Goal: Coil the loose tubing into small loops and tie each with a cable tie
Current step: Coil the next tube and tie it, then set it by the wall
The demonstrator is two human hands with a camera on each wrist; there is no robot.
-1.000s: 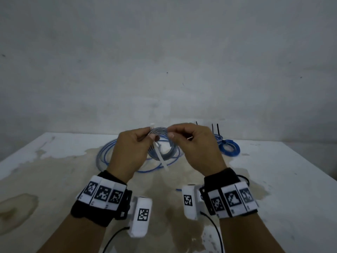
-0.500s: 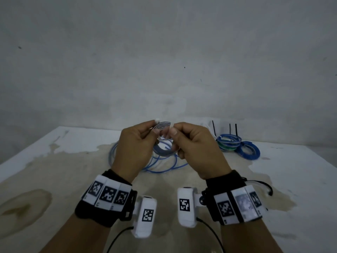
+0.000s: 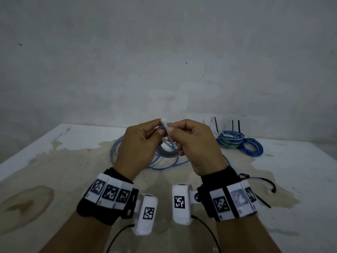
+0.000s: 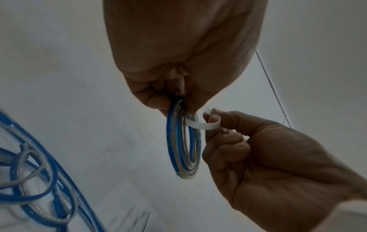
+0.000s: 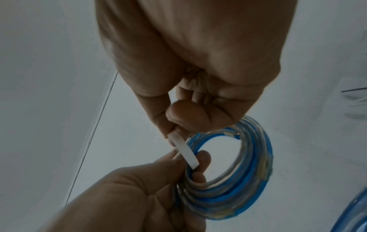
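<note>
A small coil of blue and clear tubing (image 3: 166, 153) hangs in the air between my hands. My left hand (image 3: 160, 129) pinches its top edge, and the left wrist view shows the coil (image 4: 183, 150) hanging below that hand (image 4: 178, 100). A white cable tie (image 4: 204, 125) curves from the coil's top through its opening. My right hand (image 3: 170, 130) pinches the tie; in the right wrist view the strap (image 5: 185, 149) runs from my right hand (image 5: 174, 130) down to the coil (image 5: 250, 185). The tie's head (image 3: 163, 121) sticks up above my left fingers.
Loose blue tubing (image 3: 164, 168) lies on the stained white table (image 3: 54, 170) beneath my hands. Tied coils (image 3: 230, 141) with upright black tie tails (image 3: 232, 126) sit at the back right, beside another blue coil (image 3: 253, 149). A grey wall stands behind.
One second ago the tie's tail hung straight down across the coil. My right hand has since bent it into a curve through the coil, and the two hands have drawn closer.
</note>
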